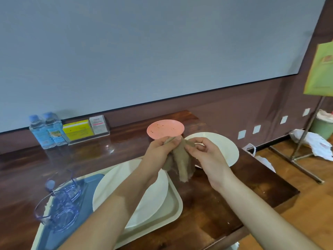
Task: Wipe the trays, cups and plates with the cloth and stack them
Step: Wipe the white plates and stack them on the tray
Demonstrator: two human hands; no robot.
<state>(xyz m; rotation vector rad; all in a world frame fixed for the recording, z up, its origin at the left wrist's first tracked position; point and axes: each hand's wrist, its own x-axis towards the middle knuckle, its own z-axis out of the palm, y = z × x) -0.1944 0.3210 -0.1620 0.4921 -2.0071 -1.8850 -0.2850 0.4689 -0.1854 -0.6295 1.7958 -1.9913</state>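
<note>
Both left hand (pixel 158 149), right hand (pixel 209 156) fingers (pixel 199 141) pinch cloth (pixel 182 166) above glossy wooden counter (pixel 81 156); grey screen (pixel 144 51), brown wall (pixel 234 109) behind.

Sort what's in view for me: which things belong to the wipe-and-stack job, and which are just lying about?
Job: brown cloth, pink plate, lone white plate, white plates on the cream tray, blue tray, glass cups.
Lying about: two water bottles, yellow box, card holder, green bin, white plastic bags.

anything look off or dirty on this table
The pink plate at the back of the table is dotted with small brown specks, so it looks not yet wiped. Nothing else stands out.
</note>
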